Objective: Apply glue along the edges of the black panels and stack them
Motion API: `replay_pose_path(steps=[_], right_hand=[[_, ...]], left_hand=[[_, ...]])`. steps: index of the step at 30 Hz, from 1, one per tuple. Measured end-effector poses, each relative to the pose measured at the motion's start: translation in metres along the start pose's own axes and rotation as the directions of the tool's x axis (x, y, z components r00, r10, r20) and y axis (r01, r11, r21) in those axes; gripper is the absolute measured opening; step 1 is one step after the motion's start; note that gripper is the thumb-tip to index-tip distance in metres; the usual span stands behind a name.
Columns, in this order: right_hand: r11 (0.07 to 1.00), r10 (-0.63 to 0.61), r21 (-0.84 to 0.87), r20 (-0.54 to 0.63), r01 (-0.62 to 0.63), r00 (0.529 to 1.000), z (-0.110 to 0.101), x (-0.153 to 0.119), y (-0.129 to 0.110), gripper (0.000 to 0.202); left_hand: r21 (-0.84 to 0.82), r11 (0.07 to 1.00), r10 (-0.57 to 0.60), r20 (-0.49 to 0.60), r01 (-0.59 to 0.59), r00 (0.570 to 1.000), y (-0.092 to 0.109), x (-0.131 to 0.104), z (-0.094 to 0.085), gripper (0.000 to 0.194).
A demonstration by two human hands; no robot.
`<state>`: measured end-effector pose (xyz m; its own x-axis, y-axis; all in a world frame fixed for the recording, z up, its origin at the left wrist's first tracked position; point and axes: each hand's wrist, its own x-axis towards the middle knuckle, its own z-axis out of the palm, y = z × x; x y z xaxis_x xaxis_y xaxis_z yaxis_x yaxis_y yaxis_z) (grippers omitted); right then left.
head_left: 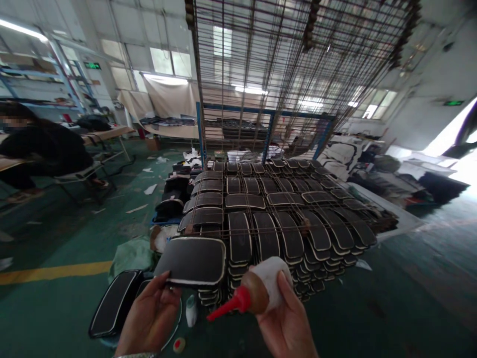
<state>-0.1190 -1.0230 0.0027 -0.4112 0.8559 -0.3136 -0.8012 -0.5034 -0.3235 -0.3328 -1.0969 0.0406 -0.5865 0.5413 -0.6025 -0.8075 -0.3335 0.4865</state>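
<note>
My left hand [151, 311] pinches the near left edge of a dark rectangular panel [192, 261] with rounded corners and a pale line of glue or trim along its rim. In my right hand [285, 318] is a white squeeze bottle [274, 281] with a brownish shoulder and a red pointed nozzle, tilted so the tip points down and left. The nozzle tip is apart from the panel, below its near edge. Many similar panels [240, 236] lie in stacked rows on wire racks just beyond both hands.
Raised wire rack layers [290, 59] slant overhead. At lower left are a stack of dark panels [114, 303], a green cloth bag [130, 256] and a second small bottle [191, 311]. A seated person [44, 144] works at a table on the left. Paper scraps litter the green floor.
</note>
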Motion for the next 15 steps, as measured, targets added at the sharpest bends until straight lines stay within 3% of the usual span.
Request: replay_pose_path(steps=[3,7,11,15], right_hand=[[0.995,0.057,0.083,-0.062,-0.051,0.996,0.001,0.009,-0.009,0.053],[0.990,0.112,0.077,0.048,-0.115,0.993,-0.007,0.012,-0.007,0.049],[0.984,0.166,0.035,0.163,-0.174,0.973,-0.012,0.009,0.017,0.051],[0.976,0.213,0.000,0.219,-0.218,0.952,-0.006,0.008,0.039,0.058]], left_hand=[[-0.057,0.998,-0.022,-0.014,0.022,1.000,-0.004,0.007,0.001,0.025],[-0.083,0.993,-0.085,-0.011,0.083,0.996,-0.024,0.015,0.002,0.024],[-0.043,0.982,-0.183,0.049,0.185,0.982,-0.054,0.017,0.008,0.024],[0.104,0.910,-0.413,0.147,0.401,0.899,-0.075,0.018,0.008,0.021]])
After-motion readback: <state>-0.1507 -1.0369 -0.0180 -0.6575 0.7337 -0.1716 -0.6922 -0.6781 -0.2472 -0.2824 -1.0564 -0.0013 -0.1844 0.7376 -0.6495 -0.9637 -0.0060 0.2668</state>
